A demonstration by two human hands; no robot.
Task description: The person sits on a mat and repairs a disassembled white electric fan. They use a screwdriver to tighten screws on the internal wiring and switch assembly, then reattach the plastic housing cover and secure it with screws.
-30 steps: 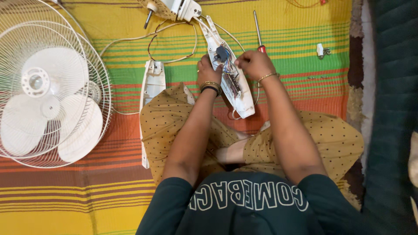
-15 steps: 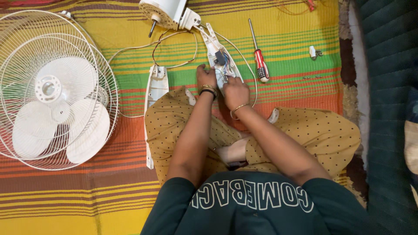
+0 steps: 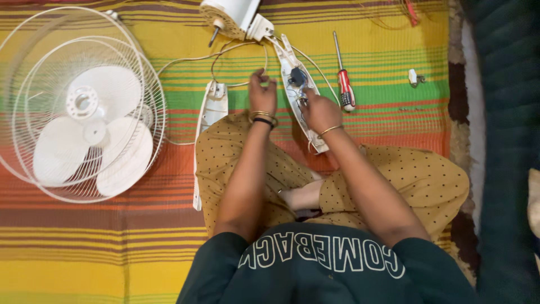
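Observation:
I sit cross-legged on a striped mat. A long white fan housing (image 3: 288,61) lies open in front of me, with wires and a dark part inside. My right hand (image 3: 318,110) rests on its middle, fingers in the wiring. My left hand (image 3: 262,93) hovers just left of the housing with fingertips pinched together; I cannot make out anything between them. A red-handled screwdriver (image 3: 344,85) lies on the mat right of the housing, apart from both hands.
A white wire fan guard with blades (image 3: 81,107) lies at the left. The white motor unit (image 3: 230,14) sits at the top, its cord looping to a white cover strip (image 3: 209,115). A small white part (image 3: 414,77) lies right. A dark cushion (image 3: 503,141) borders the mat.
My right hand left the screwdriver on the mat and came down onto the housing. My left hand let go of the housing and moved a little left.

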